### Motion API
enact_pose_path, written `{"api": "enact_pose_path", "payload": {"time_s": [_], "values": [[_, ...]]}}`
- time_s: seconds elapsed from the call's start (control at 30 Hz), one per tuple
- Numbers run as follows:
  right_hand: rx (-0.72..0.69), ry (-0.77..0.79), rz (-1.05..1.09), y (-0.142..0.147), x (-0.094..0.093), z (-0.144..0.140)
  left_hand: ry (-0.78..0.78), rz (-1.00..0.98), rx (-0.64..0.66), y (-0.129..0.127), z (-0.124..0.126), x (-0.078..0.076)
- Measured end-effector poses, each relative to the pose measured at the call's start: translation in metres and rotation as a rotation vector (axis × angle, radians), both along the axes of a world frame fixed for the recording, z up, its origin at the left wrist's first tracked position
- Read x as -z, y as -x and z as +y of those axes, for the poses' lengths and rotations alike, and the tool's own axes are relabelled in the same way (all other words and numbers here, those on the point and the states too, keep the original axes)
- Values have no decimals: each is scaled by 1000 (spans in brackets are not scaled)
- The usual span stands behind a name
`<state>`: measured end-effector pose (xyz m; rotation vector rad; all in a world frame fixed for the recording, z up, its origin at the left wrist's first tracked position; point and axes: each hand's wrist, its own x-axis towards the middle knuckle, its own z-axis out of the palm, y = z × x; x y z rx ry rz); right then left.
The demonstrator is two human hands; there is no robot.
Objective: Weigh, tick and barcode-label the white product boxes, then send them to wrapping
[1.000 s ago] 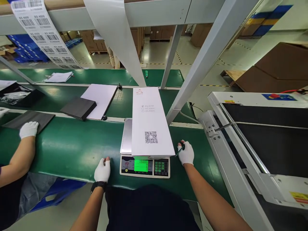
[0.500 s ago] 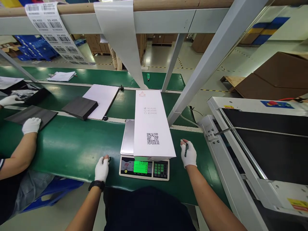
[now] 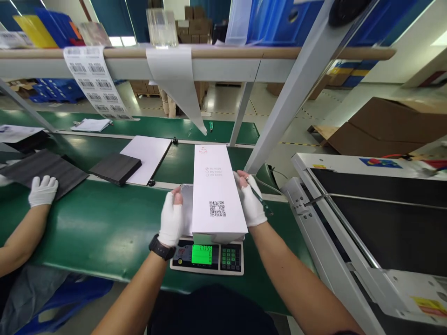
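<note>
Resting lengthwise on the scale [image 3: 206,255], the white box [image 3: 217,190] is gripped at both long sides: left hand [image 3: 171,218] at 9 o'clock, right hand [image 3: 252,201] at 3 o'clock, fingers pressed flat against it, a pen [image 3: 259,197] tucked in the right. With the green readout lit, weighing looks done; removing the box from the green surface [image 3: 104,223] remains.

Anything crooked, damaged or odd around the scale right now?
Nothing looks damaged or spilled. The white box overhangs the scale at its far end, being longer than the platter, and sits toward its right side. Both hands, left hand and right hand, flank it; the right also holds a pen.
</note>
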<state>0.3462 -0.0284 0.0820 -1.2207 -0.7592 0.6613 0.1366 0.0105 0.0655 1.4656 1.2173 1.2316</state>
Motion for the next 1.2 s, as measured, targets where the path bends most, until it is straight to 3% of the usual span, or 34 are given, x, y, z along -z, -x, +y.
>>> {"api": "enact_pose_path", "payload": {"time_s": [0.13,0.23,0.37,0.47,0.6,0.7,0.83,1.0,1.2], "values": [[-104,-7,89,20,2,-5,192,-353,176,-21,-41,-6],[-105,-12,-10,16,1,-8,146,-361,137,-14,-57,3],[-24,-100,-60,-2,-25,6,-300,-85,-52,8,-68,20],[-67,-80,-204,-12,-56,26,-571,52,-48,10,-78,29],[-196,-10,-450,-16,-83,58,-789,172,-22,0,-83,33],[-239,68,-540,-17,-87,83,-814,191,-25,-1,-77,35],[-189,185,-614,-15,-85,105,-808,237,-42,5,-71,38],[-149,247,-752,-16,-83,113,-793,275,-47,7,-68,33],[-126,245,-750,-17,-79,116,-833,321,61,0,-59,22]]}}
